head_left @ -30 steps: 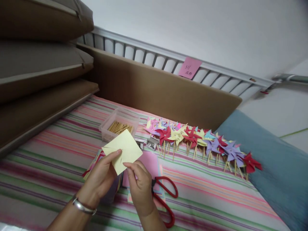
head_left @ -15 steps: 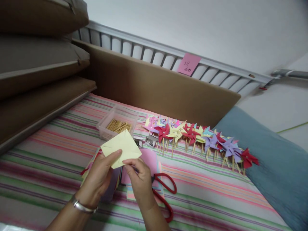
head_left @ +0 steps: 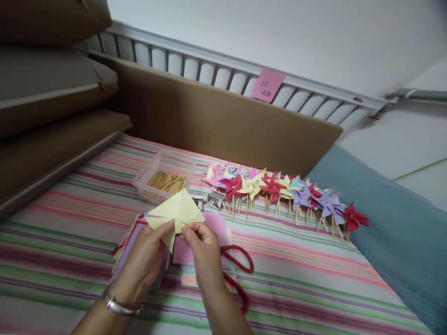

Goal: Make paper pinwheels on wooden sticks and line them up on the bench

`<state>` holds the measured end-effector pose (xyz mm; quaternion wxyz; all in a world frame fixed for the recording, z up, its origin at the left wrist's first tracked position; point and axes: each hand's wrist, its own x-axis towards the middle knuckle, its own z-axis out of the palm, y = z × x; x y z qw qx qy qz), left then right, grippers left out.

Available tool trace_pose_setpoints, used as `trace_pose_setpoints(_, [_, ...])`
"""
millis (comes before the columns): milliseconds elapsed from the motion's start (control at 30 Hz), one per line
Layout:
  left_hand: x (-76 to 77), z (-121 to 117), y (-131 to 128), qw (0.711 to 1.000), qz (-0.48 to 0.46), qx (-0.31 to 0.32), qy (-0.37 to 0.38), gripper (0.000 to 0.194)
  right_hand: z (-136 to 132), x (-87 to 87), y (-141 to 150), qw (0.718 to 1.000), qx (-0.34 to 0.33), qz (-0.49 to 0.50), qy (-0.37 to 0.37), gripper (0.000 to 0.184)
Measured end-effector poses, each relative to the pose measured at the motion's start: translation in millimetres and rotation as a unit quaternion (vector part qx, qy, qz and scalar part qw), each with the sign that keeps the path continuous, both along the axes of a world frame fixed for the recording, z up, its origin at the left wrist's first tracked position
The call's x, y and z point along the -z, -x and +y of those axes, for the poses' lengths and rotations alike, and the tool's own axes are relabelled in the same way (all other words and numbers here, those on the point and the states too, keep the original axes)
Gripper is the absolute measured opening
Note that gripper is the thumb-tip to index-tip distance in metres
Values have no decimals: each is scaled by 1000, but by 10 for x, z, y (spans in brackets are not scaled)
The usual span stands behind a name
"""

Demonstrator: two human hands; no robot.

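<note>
- The left grip (head_left: pixel 148 253) is clamped on the yellow paper (head_left: pixel 183 204), thumb lying over it; the right grip (head_left: pixel 206 246) pinches its lower right part, fingertips just beside that thumb.
- The paper is held up between and just beyond both grips, with a slit at its left edge and a point hanging below the left thumb. It should handle as very light, thin and springy, creasing readily and perhaps tearing at the slit; best held near the middle, by thumb and fingertips, with little squeeze.
- Under and left of the left grip is a stack of coloured sheets (head_left: pixel 134 235); behind the right grip, pink sheets (head_left: pixel 218 228) lie on others.
- Right of the right grip show red scissor handles (head_left: pixel 250 261), on the striped cloth (head_left: pixel 296 279).
- Beyond the grips stand a clear tub (head_left: pixel 139 186) of thin sticks (head_left: pixel 167 181) and, rightward, a small grey box (head_left: pixel 215 199).
- Farther right, paper pinwheels (head_left: pixel 253 186) crowd before a brown panel (head_left: pixel 209 125).
</note>
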<state>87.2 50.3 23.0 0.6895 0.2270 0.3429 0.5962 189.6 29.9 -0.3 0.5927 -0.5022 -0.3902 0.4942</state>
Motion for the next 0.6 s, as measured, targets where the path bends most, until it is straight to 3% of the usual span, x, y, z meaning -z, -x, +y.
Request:
trace_pose_setpoints(267, [48,-27,-16,1000,7,11,24,25,34,24,-1,1000,23,6,15,19])
trace_pose_setpoints(600, [73,-46,-45,999,39,2,7,23,43,9,-4,999,41,14,23,19])
